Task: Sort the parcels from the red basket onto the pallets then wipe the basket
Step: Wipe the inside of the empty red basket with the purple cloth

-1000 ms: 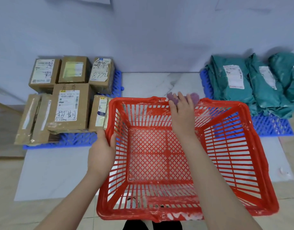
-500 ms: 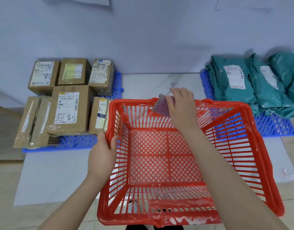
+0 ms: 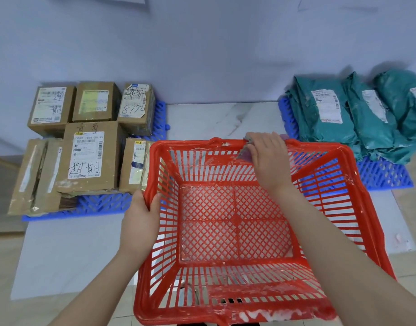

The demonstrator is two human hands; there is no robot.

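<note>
Two blue plastic lattice pallets flank a pale marble-patterned floor sheet. The left pallet carries six brown cardboard boxes with shipping labels; the right pallet carries three teal plastic mailer bags, lying side by side and overlapping. Between them, near the camera, sits one red slatted plastic basket, holding no parcels, with white smears on its rim and walls. The left hand grips the basket's left rim, thumb inside, fingers curled outside. The right hand reaches across the basket's inside, its forearm hiding part of the right wall, fingers closed on a small purple cloth pressed against the far rim.
</note>
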